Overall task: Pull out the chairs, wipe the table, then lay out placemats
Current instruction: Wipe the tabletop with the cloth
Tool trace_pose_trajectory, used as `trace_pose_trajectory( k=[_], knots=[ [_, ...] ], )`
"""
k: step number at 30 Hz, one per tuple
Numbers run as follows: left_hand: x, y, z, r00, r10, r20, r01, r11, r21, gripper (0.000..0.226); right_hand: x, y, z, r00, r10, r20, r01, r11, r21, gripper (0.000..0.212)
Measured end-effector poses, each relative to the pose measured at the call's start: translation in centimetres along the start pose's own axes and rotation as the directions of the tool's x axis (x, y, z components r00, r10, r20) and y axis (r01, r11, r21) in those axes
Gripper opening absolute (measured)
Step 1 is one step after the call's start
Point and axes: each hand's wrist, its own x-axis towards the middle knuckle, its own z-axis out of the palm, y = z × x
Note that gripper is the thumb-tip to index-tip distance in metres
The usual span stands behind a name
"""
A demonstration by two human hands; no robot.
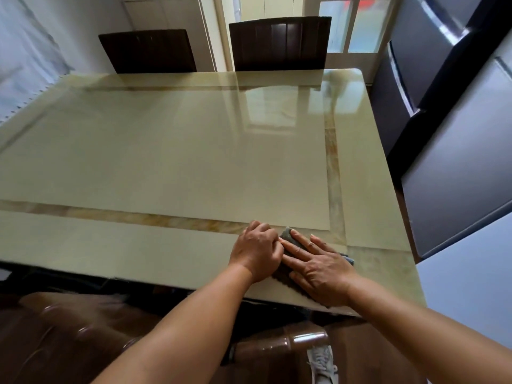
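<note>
Cloth (pixel 287 236), grey, folded small, lying flat on the glossy cream stone-look table (pixel 171 162) close to its near edge and toward its right-hand end; mostly hidden under the hands, with one corner showing beyond the fingertips and a bluish edge showing on the outer side of the right hand. Right hand (pixel 318 268): spread flat, palm down, fingers extended and pressing the cloth to the tabletop; a press, not a pinch. Left hand (pixel 256 252): loosely curled, touching the right hand's fingers on the inner side, apparently gathering or steadying the cloth's edge; whether it actually pinches fabric cannot be told. Tan inlay band (pixel 138 217): runs just beyond the fingertips and turns away at the corner just outside the grip. Two dark chairs (pixel 279 42): well beyond the hands, at the table's far side. Brown chair (pixel 83 328): below the forearms, on the near side. Placemats: none in view. Step in hand, as judged: wiping, with laying-out still to come. Handling note: keep the palm flat with even pressure, sweep in overlapping passes outward from the grip toward the far edge, refold when a face soils, and carry each pass over the inlay and the rim so the polished surface shows no streaks.
</note>
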Motion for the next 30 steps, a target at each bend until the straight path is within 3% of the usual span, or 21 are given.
trace_pose_trajectory(
  k=[4,10,16,21,30],
  knots=[
    [0.9,-0.6,0.2,0.997,-0.058,-0.056,0.057,0.998,-0.025,0.03,1.5,1.2,-0.6,0.987,-0.159,-0.027,0.16,0.985,0.062,0.053],
    [2.2,-0.4,0.4,0.99,0.082,-0.116,-0.076,0.995,0.057,0.045,0.0,4.6,-0.8,0.967,-0.253,-0.025,0.252,0.966,-0.054,0.052],
    [6.9,1.5,1.1,0.979,0.095,-0.182,-0.093,0.995,0.018,0.036,0.4,11.7,-2.0,0.982,-0.185,0.03,0.186,0.982,-0.039,0.049],
    [12.6,4.5,2.0,0.977,0.098,-0.19,-0.103,0.995,-0.014,0.043,4.8,16.5,-3.7,0.997,-0.077,0.004,0.077,0.995,0.066,0.063],
    [25.5,8.2,1.8,0.977,-0.107,-0.185,0.074,0.982,-0.176,0.063,15.9,26.4,-6.9,0.995,0.064,-0.074,-0.055,0.991,0.118,0.072]
  ],
)
